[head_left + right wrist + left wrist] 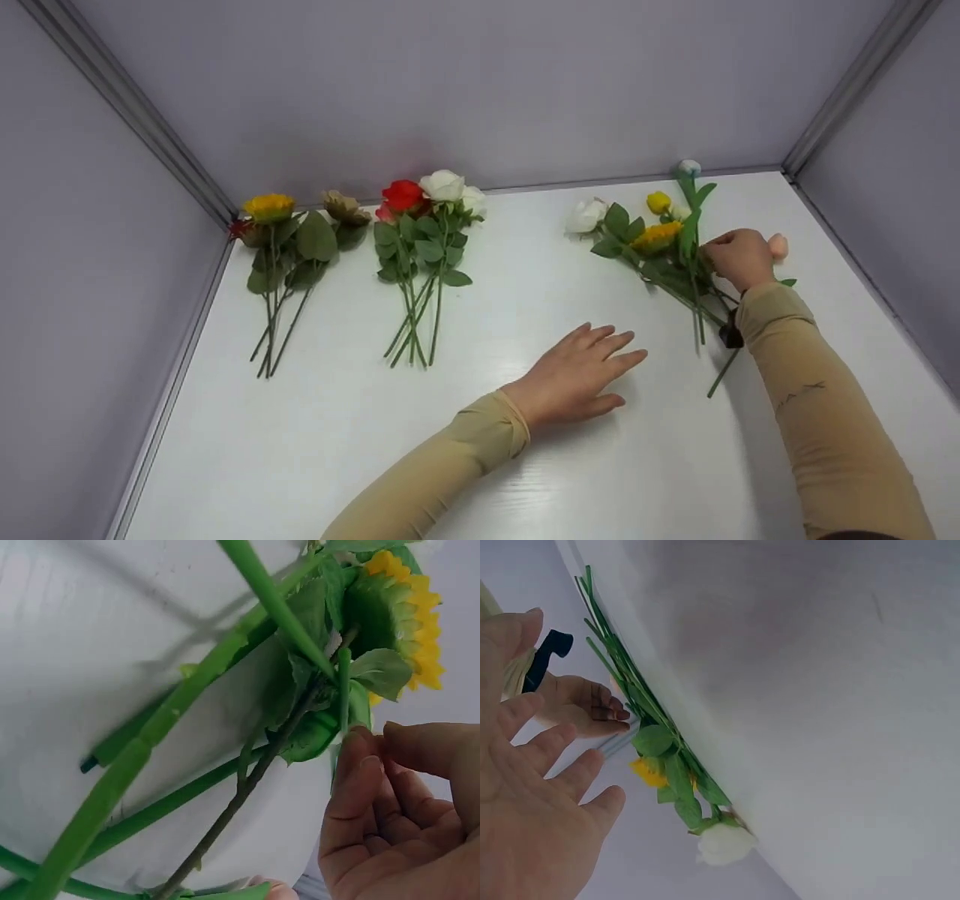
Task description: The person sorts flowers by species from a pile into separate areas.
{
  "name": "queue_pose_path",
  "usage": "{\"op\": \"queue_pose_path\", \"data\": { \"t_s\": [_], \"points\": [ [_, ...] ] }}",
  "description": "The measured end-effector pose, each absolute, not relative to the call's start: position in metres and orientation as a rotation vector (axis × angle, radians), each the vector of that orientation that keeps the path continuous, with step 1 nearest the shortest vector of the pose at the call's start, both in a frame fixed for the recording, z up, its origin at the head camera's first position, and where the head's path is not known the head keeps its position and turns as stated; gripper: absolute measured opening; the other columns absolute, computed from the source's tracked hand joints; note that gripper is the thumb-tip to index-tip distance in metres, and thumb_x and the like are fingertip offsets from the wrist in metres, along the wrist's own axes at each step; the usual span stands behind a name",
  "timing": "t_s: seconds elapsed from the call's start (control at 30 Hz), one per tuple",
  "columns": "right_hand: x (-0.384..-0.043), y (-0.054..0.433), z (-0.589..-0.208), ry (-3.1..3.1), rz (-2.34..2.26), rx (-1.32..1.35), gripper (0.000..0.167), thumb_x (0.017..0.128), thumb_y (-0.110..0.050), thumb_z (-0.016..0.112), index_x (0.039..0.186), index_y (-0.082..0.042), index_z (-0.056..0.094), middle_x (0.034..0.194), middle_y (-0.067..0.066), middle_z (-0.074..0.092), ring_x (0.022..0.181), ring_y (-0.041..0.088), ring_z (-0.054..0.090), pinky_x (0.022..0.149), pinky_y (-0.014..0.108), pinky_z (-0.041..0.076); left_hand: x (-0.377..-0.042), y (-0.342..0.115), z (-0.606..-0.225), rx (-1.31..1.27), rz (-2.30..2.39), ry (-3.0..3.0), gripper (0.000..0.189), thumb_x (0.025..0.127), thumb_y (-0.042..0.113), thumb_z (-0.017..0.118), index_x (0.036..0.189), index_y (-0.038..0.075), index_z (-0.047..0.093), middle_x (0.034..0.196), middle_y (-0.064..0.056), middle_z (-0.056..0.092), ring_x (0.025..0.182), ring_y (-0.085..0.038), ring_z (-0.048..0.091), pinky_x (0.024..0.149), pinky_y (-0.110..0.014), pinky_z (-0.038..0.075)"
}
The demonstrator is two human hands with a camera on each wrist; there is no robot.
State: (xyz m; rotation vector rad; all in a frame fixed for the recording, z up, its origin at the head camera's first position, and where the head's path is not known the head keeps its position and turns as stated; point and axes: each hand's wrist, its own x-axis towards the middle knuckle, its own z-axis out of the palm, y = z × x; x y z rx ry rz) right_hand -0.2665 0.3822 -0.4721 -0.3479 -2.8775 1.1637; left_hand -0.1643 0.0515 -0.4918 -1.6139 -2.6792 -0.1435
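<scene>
My right hand [741,259] is at the loose bunch on the right, thumb and forefinger pinched together at the green stem and leaf of a pale blue-white tulip [690,169]. In the right wrist view the fingertips meet beside green leaves, close behind a sunflower [409,622]; the exact grip point is partly hidden. A white rose [587,215], a yellow tulip [658,202] and a peach blossom [778,246] lie around that hand, their stems crossing. My left hand [574,379] hovers or rests over the white table, fingers spread, holding nothing.
At the back left lies a bunch with a yellow sunflower [270,208] and a brownish flower [345,208]. Beside it are a red rose [405,195] and white roses [442,185]. Grey panels [487,90] wall the white table [337,450] at the back and both sides.
</scene>
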Motion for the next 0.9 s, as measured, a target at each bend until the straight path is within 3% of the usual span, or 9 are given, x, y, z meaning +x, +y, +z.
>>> {"op": "queue_pose_path", "data": {
  "t_s": [0.2, 0.37, 0.6, 0.67, 0.83, 0.9],
  "points": [
    [-0.272, 0.383, -0.481, -2.885, 1.205, -0.456, 0.035, 0.096, -0.023, 0.059, 0.096, 0.009, 0.071, 0.072, 0.008, 0.063, 0.070, 0.025, 0.052, 0.064, 0.038, 0.046, -0.159, 0.060, -0.498, -1.638, -0.110, -2.680, 0.069, 0.102, 0.050, 0.060, 0.161, 0.026, 0.034, 0.166, -0.001, 0.030, 0.152, -0.022, 0.027, 0.124, -0.040, 0.018],
    [-0.274, 0.382, -0.484, -2.841, 1.323, -0.519, 0.028, 0.092, -0.021, 0.066, 0.083, 0.005, 0.073, 0.062, 0.003, 0.062, 0.062, 0.022, 0.054, 0.059, 0.033, 0.047, -0.158, 0.058, -0.500, -1.641, -0.102, -2.675, 0.068, 0.101, 0.049, 0.061, 0.160, 0.026, 0.036, 0.165, -0.002, 0.032, 0.151, -0.022, 0.028, 0.124, -0.041, 0.020],
    [-0.265, 0.393, -0.484, -2.673, 1.590, -0.614, 0.019, 0.093, -0.016, 0.069, 0.090, 0.002, 0.075, 0.063, 0.001, 0.065, 0.063, 0.016, 0.060, 0.064, 0.031, 0.054, -0.159, 0.056, -0.504, -1.645, -0.139, -2.680, 0.067, 0.102, 0.048, 0.060, 0.160, 0.025, 0.036, 0.165, -0.002, 0.032, 0.151, -0.022, 0.028, 0.124, -0.040, 0.019],
    [-0.261, 0.397, -0.483, -2.644, 1.648, -0.623, 0.021, 0.096, -0.017, 0.067, 0.098, 0.004, 0.073, 0.066, -0.001, 0.067, 0.066, 0.014, 0.062, 0.067, 0.029, 0.055, -0.160, 0.055, -0.504, -1.641, -0.152, -2.686, 0.066, 0.102, 0.048, 0.060, 0.160, 0.025, 0.037, 0.165, -0.002, 0.032, 0.151, -0.022, 0.028, 0.124, -0.040, 0.019],
    [-0.250, 0.400, -0.480, -2.572, 1.763, -0.587, 0.045, 0.101, -0.021, 0.064, 0.129, 0.012, 0.052, 0.078, -0.007, 0.071, 0.076, 0.007, 0.068, 0.075, 0.025, 0.059, -0.162, 0.052, -0.504, -1.624, -0.170, -2.682, 0.064, 0.102, 0.047, 0.060, 0.159, 0.025, 0.040, 0.164, -0.002, 0.034, 0.150, -0.022, 0.031, 0.123, -0.041, 0.022],
    [-0.245, 0.399, -0.477, -2.552, 1.805, -0.566, 0.050, 0.102, -0.023, 0.063, 0.134, 0.012, 0.048, 0.081, -0.009, 0.071, 0.079, 0.006, 0.068, 0.077, 0.023, 0.059, -0.163, 0.050, -0.503, -1.613, -0.198, -2.685, 0.063, 0.102, 0.046, 0.060, 0.158, 0.024, 0.041, 0.163, -0.002, 0.035, 0.149, -0.022, 0.032, 0.123, -0.041, 0.022]
  ]
}}
